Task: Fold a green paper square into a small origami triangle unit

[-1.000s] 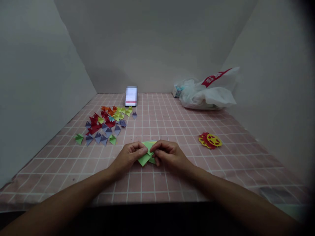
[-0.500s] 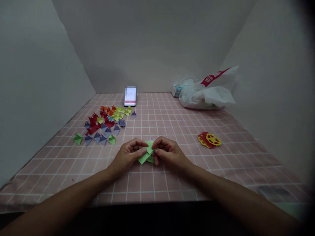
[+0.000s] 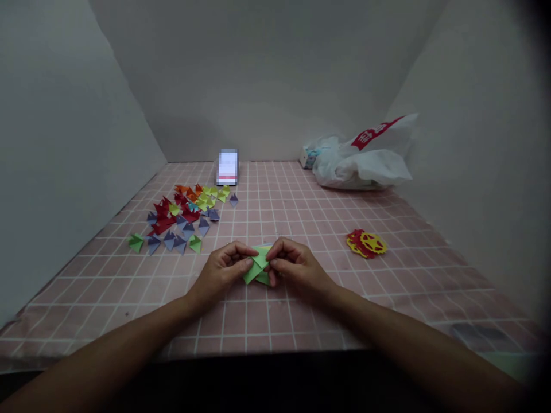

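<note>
A folded piece of green paper (image 3: 257, 265) sits between both hands, just above the pink checked tablecloth (image 3: 275, 321). My left hand (image 3: 221, 272) pinches its left side with thumb and fingers closed. My right hand (image 3: 295, 268) pinches the right side the same way, fingertips meeting the left hand's over the paper. Only the paper's middle shows between the fingers.
A spread of several small folded paper triangles (image 3: 185, 215) in red, purple, yellow, orange and green lies at the left. A phone (image 3: 228, 167) leans at the back wall. A white plastic bag (image 3: 361, 160) lies back right. A red and yellow paper cutout (image 3: 367, 244) lies right.
Both hands have closed further together over the green paper, so less of it shows than a second ago. Nothing else moved.
</note>
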`<state>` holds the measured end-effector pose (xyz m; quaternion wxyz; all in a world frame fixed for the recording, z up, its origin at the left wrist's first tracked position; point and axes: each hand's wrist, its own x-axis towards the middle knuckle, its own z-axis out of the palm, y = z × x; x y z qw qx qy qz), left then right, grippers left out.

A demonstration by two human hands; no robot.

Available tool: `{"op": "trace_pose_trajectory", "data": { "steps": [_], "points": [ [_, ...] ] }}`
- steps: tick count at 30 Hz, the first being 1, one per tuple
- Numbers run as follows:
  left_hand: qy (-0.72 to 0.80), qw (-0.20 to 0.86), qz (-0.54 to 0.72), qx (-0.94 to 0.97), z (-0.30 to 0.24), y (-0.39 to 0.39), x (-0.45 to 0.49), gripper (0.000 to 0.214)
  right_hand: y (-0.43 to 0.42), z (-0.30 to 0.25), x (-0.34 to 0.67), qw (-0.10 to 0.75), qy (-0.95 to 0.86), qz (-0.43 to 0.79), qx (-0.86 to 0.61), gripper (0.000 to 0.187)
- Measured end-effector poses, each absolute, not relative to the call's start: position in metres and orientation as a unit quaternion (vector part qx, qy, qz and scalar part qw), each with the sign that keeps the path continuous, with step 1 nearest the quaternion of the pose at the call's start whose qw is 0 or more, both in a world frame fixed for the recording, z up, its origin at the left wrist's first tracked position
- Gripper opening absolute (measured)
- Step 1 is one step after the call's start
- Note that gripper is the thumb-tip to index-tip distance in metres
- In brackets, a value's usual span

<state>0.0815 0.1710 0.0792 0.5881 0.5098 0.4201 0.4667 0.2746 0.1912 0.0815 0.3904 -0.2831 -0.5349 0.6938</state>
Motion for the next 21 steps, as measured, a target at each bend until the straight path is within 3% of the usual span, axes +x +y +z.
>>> {"op": "trace_pose_trajectory", "data": {
  "steps": [8, 21],
  "points": [
    [0.437, 0.567, 0.464, 0.521, 0.0749, 0.1706, 0.0783, 0.011, 0.1900, 0.0789, 0.2739, 0.398, -0.540, 0.689, -0.274, 0.007],
    [0.468, 0.595, 0.391, 0.524, 0.0831, 0.1698, 0.0835, 0.026, 0.1884, 0.0729, 0.2777, 0.397, -0.649, 0.588, -0.275, 0.015]
  ]
}}
